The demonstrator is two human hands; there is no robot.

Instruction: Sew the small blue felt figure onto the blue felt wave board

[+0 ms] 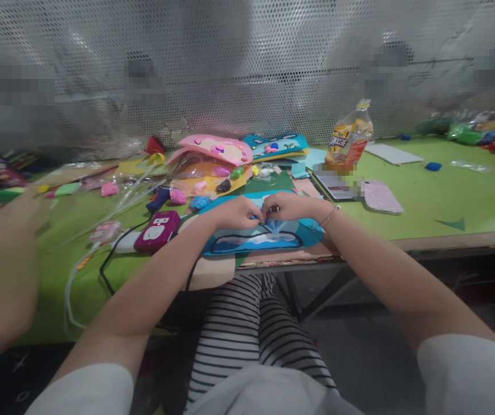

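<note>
A blue cut-out sheet (256, 249) lies before me at the table's front edge. On it is a whale-like picture with a dark outline, a pale belly and a light-blue spout. My left hand (242, 213) is closed in a pinch over the sheet's middle, a small blue spot showing at its fingertips. Close beside it, my right hand (282, 206) is also pinched, its fingertips almost meeting the left ones. A thin dark line runs on the sheet just below both hands. What the fingers hold is too small to make out.
At left are a purple power adapter (157, 231) with cables, lumps of coloured clay (178, 196) and a co-worker's arm (9, 271). Behind lie pink (217, 148) and teal (276, 147) decorated sheets. At right are a drink bottle (349, 138), a phone (336, 184) and a pink case (381, 196).
</note>
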